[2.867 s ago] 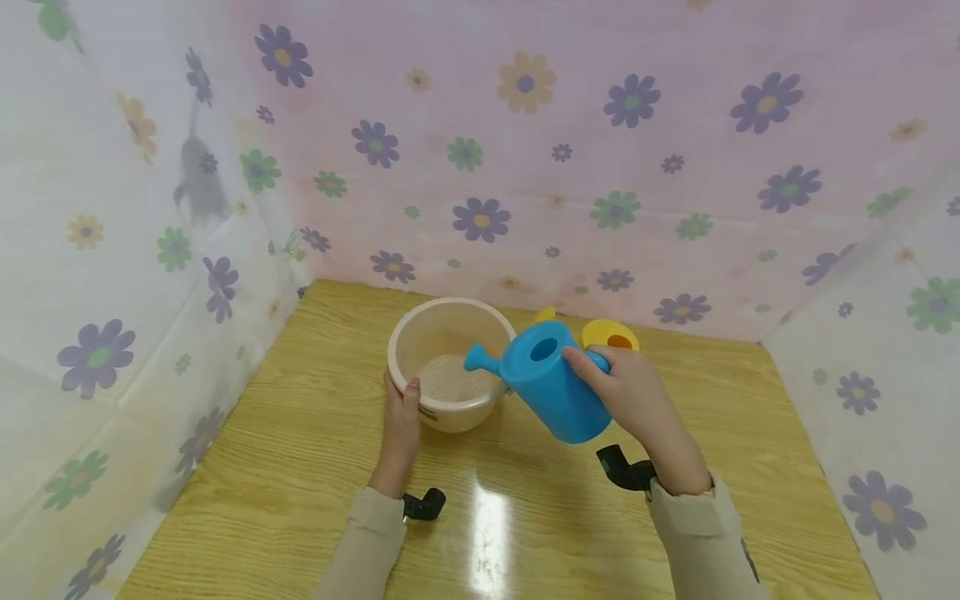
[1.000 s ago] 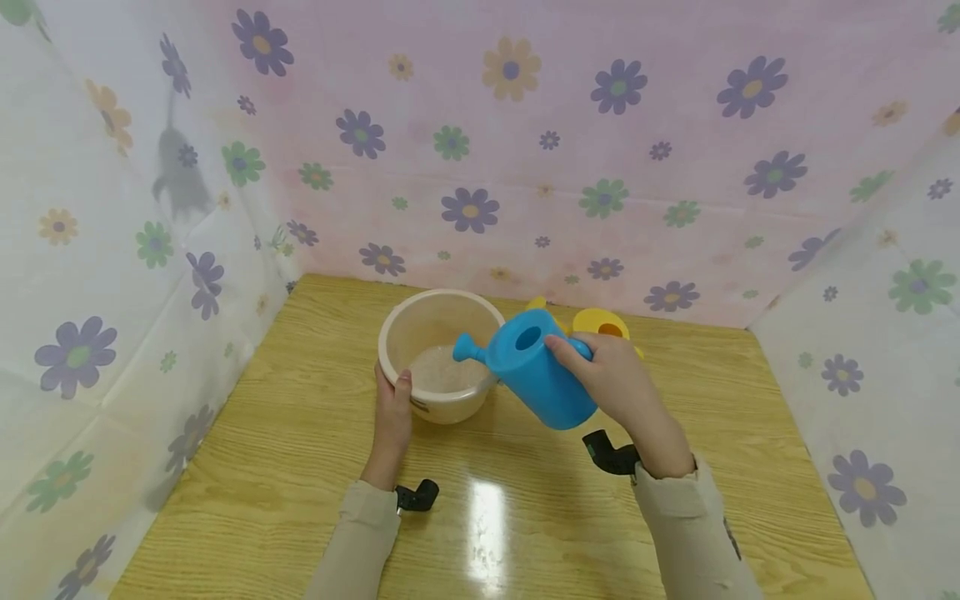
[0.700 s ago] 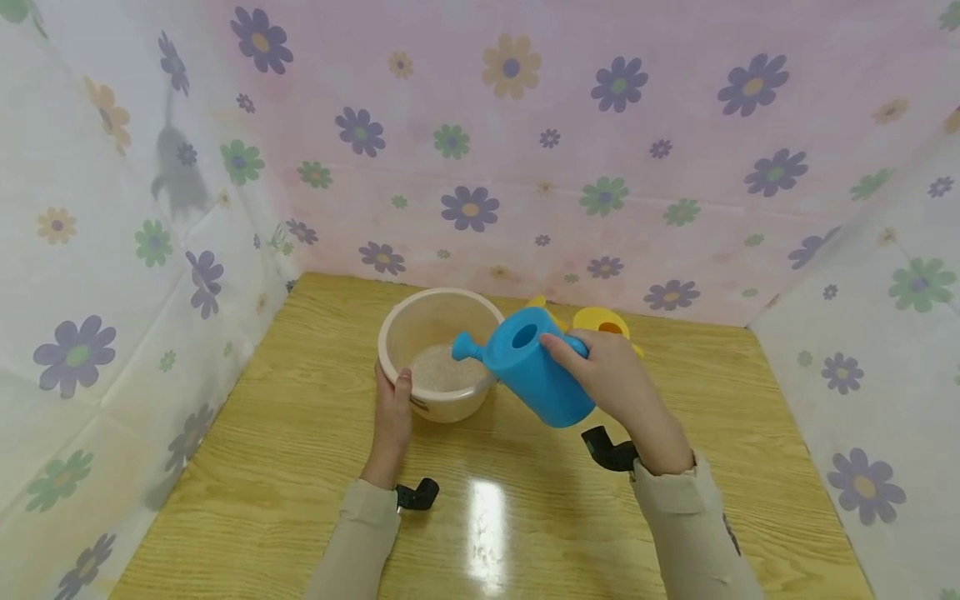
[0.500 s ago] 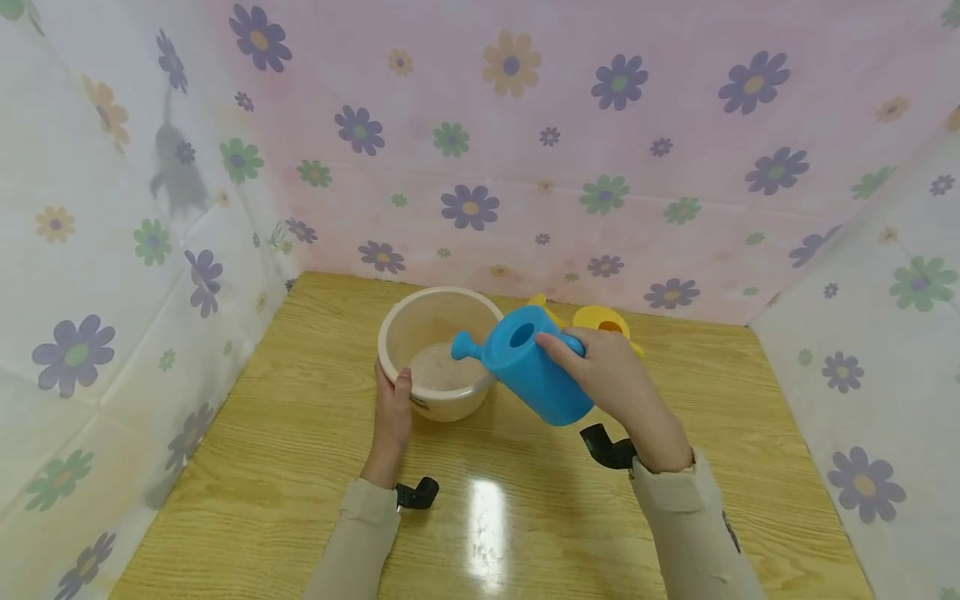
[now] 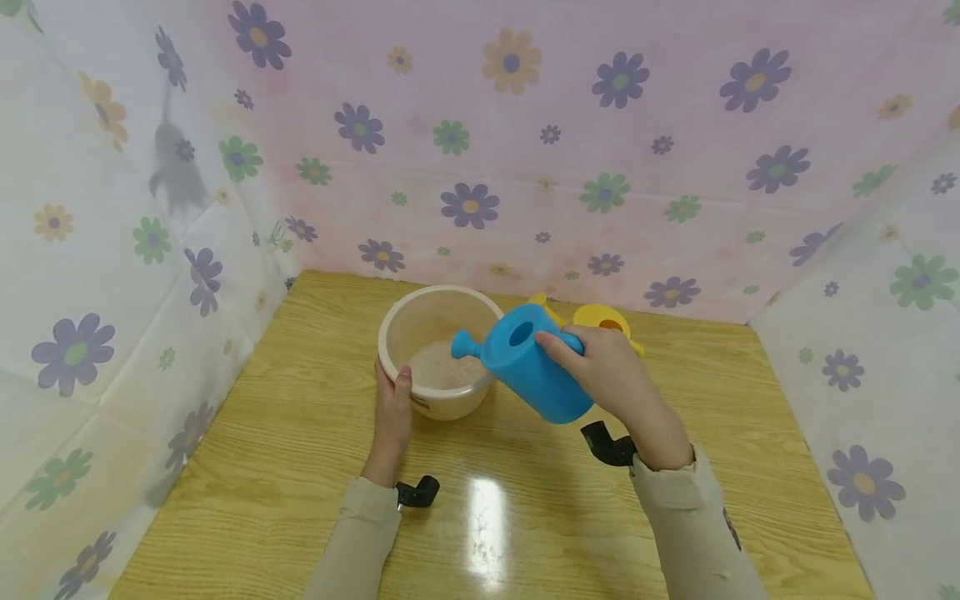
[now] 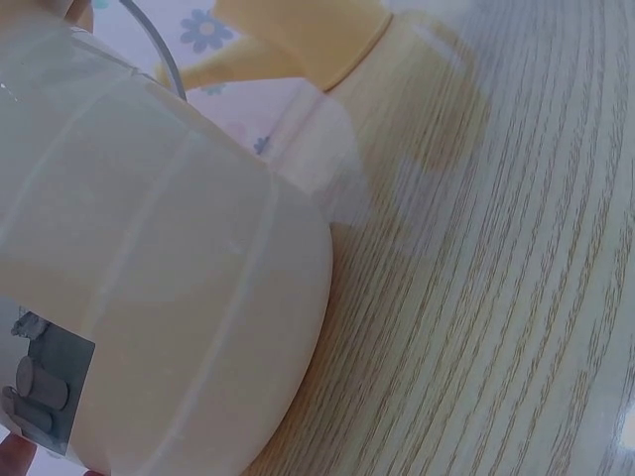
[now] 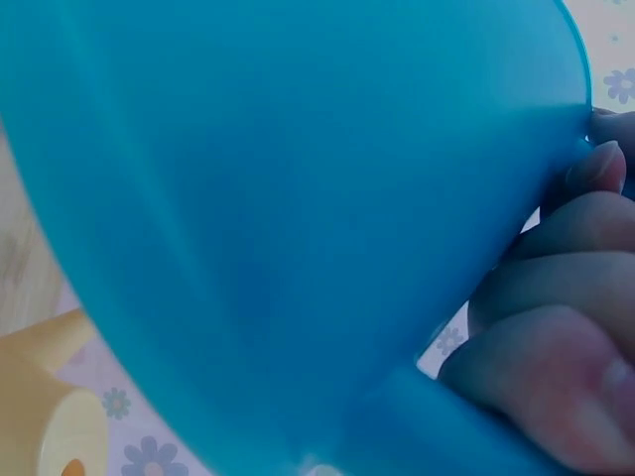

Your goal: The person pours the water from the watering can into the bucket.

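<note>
Leaning toward the left hand [image 5: 393, 412], the blue watering can [image 5: 538, 375] is held off the table [image 5: 300, 467] by the right hand [image 5: 613, 371], whose fingers are wrapped around the handle [image 5: 573, 343] with the thumb laid up against the can top. Its spout [image 5: 467, 346] is directed left, over the mouth of the beige plastic bucket [image 5: 453, 407] between the hands. The bucket is gripped at its left wall by the left hand, thumb at the rim. Hands apart.

Handling (judged): can expected to be stiff, thin-walled and light, heavier if filled; fill not visible. Surface smooth, likely slippery when wet; breakage thought unlikely. Hold best taken at the handle, with tilt controlled from there. Bucket best steadied at rim and wall.

Count: blue watering can, 1; yellow watering can [image 5: 588, 315], 1, beyond the right hand; bucket, 1; black wrist mounts [image 5: 418, 492], 2, one below each hand. Bucket contents could not be identified; no stream was made out.
</note>
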Demonstrator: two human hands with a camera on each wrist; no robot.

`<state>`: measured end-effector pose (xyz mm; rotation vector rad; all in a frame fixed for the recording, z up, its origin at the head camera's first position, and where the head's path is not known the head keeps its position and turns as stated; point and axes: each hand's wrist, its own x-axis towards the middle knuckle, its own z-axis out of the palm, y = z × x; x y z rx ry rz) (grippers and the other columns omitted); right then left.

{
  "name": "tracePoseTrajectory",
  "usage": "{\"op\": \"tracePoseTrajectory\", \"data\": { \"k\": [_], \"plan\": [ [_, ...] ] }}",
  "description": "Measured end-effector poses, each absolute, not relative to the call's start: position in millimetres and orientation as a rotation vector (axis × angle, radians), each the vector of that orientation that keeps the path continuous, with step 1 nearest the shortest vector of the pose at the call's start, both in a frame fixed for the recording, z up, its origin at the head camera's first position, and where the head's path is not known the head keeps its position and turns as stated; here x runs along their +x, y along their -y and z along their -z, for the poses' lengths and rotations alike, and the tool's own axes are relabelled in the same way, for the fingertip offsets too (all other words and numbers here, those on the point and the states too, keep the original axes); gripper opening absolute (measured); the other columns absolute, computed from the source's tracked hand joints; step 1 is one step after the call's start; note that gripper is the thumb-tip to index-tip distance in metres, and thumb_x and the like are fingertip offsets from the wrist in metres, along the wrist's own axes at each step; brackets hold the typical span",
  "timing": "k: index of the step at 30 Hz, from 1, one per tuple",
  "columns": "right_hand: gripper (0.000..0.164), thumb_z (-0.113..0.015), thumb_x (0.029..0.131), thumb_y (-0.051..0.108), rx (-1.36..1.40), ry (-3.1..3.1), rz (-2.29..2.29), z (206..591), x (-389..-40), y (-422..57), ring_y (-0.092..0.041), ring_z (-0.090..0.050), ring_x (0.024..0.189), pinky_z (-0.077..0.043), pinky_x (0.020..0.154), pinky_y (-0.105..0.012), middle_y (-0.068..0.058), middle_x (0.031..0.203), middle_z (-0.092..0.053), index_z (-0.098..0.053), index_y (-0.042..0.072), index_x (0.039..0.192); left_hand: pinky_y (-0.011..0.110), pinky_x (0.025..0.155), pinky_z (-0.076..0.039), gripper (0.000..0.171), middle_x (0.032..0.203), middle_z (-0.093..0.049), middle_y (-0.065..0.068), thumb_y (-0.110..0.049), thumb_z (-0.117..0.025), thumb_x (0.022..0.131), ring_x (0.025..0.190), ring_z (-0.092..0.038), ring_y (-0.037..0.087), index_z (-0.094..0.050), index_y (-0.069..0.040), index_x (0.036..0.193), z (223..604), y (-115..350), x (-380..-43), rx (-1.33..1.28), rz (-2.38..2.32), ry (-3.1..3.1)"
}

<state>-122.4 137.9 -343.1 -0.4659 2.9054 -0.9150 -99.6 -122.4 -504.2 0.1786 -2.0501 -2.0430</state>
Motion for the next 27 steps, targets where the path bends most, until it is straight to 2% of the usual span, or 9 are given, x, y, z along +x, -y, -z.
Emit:
{"op": "tracePoseTrajectory", "data": {
  "k": [10, 27],
  "plan": [
    [0.052, -0.042, 0.090, 0.057, -0.486, -2.912, 0.890, 342.1, -123.1, -137.0, -0.014, -0.056, 0.064, -0.047, 0.065, -0.034, -0.001, 0.054, -0.036, -0.043, 0.013, 0.062, 0.043, 0.109, -0.022, 0.060, 0.149, -0.024, 0.010, -0.029, -0.038, 0.093, 0.134, -0.029, 0.031, -0.012, -0.024, 0.146, 523.9, 123.8, -106.8, 0.195, 2.029, 2.029],
    [0.052, -0.041, 0.090, 0.056, -0.523, -2.924, 0.864, 340.7, -123.6, -135.6, -0.014, -0.051, 0.055, -0.041, 0.059, -0.031, 0.001, 0.052, -0.031, -0.044, 0.013, 0.062, 0.047, 0.109, -0.022, 0.062, 0.149, -0.020, 0.021, -0.020, -0.035, 0.093, 0.133, -0.028, 0.033, -0.006, -0.010, 0.147, 492.5, 120.4, -94.3, 0.167, 2.044, 2.073]
  ]
}}
